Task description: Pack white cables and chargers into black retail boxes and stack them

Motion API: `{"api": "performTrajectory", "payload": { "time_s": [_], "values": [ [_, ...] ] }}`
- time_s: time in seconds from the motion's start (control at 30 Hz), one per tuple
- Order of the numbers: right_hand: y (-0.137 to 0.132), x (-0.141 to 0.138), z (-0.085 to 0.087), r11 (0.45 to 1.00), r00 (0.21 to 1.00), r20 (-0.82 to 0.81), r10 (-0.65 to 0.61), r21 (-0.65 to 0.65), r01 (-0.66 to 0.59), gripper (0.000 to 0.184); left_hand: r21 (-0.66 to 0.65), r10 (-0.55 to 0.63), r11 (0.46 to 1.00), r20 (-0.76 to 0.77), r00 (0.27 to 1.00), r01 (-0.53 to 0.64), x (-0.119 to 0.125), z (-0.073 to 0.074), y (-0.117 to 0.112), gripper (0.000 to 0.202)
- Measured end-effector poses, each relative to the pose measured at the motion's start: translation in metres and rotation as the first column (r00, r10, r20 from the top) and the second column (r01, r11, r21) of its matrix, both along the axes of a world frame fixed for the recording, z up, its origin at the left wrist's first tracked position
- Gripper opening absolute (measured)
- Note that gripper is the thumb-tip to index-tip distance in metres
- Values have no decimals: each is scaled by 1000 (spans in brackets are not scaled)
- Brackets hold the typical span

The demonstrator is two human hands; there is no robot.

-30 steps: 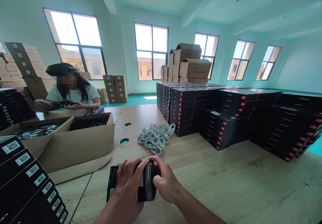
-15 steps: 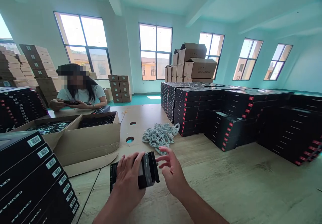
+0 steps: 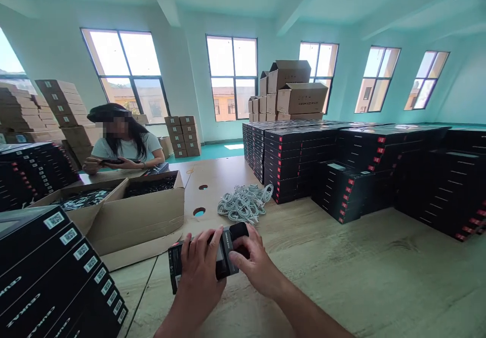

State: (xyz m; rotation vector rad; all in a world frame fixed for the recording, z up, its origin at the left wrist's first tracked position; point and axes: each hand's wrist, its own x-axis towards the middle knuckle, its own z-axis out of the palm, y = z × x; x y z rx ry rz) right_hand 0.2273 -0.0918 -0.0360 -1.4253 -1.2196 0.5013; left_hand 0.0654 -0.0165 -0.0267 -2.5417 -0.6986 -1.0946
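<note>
A small black cardboard box (image 3: 224, 257) with a grey band and white lettering lies tilted over the near part of the table. My left hand (image 3: 203, 262) is wrapped over its top, fingers spread across the upper face and closed on it. At the box's right end, my right hand (image 3: 252, 262) grips around the raised black end flap (image 3: 239, 230), thumb against the box edge. The inside of the box is hidden behind my fingers. Just beyond the box is a tangled heap of pale grey cables (image 3: 245, 202).
Stacked black boxes (image 3: 292, 165) fill the table's right back, with a shorter stack (image 3: 343, 196) nearer. At left are an open brown carton (image 3: 144, 221) of small dark items and black boxes (image 3: 49, 277) with QR labels. A person (image 3: 123, 145) sits across the table (image 3: 322, 277).
My right hand has moved in from beside the box onto its right end and now grips the flap, which is raised. My left hand keeps its hold. The view has shifted slightly.
</note>
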Motion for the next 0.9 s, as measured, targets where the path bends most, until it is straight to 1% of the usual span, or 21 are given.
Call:
{"api": "performTrajectory", "payload": {
  "time_s": [0.07,0.1,0.13,0.2,0.27,0.3,0.37,0.43,0.47,0.53,0.57,0.6,0.63,0.67,0.7,0.73,0.77,0.8,0.83,0.87,0.9],
  "values": [
    [1,6,2,994,984,-177,14,110,6,24,-2,46,999,-7,999,-46,-1,2,2,81],
    [2,10,4,988,951,-307,27,155,22,28,-5,79,997,-5,997,-79,-2,2,4,80],
    [3,15,6,982,891,-451,45,185,43,33,-9,113,994,-1,994,-113,-5,2,7,79],
    [5,28,11,972,711,-700,65,204,113,39,-26,173,984,-10,985,-174,-12,-1,17,79],
    [6,43,15,965,550,-835,19,160,210,42,-76,228,970,-63,972,-233,-21,-8,29,78],
    [6,50,16,960,505,-863,-18,125,249,41,-108,259,957,-92,962,-268,-24,-11,36,78],
    [5,63,15,959,463,-882,-85,54,280,36,-159,327,927,-107,939,-341,-29,-17,46,77],
    [5,70,11,972,461,-880,-115,-4,235,27,-205,380,903,-33,925,-378,-28,-18,51,77],
    [5,72,9,980,468,-876,-117,-27,195,24,-244,379,900,35,925,-360,-25,-15,50,76],
    [6,70,4,993,486,-867,-107,-67,98,20,-399,312,891,194,930,-216,-17,-6,41,72],
    [6,68,1,996,497,-863,-94,-82,47,20,-515,268,852,271,924,-96,-12,0,34,71],
    [6,65,-1,996,507,-859,-78,-90,0,20,-644,234,764,339,911,44,-7,6,26,71],
    [7,62,-2,995,513,-856,-58,-92,-42,21,-768,223,615,386,895,179,-3,12,18,73],
    [7,58,-3,993,523,-852,-32,-88,-83,22,-864,231,413,407,884,290,1,16,9,76],
    [7,55,-4,989,541,-841,1,-81,-127,25,-912,234,179,403,885,368,5,19,1,77],
    [7,52,-4,983,567,-823,31,-76,-164,28,-910,224,-45,392,892,411,8,20,-6,76],
    [7,49,-4,982,608,-792,51,-72,-176,33,-875,201,-225,389,899,429,11,19,-11,72],
    [6,46,-3,988,670,-740,50,-63,-143,38,-831,182,-346,396,900,436,14,17,-15,65],
    [5,44,-2,997,753,-658,20,-41,-62,43,-797,187,-401,411,892,451,17,13,-16,56],
    [3,41,0,998,841,-540,-46,1,55,46,-777,226,-397,433,873,488,20,8,-16,48],
    [1,39,3,983,910,-391,-137,61,175,43,-764,296,-355,455,840,539,23,4,-15,41]
  ]
}}
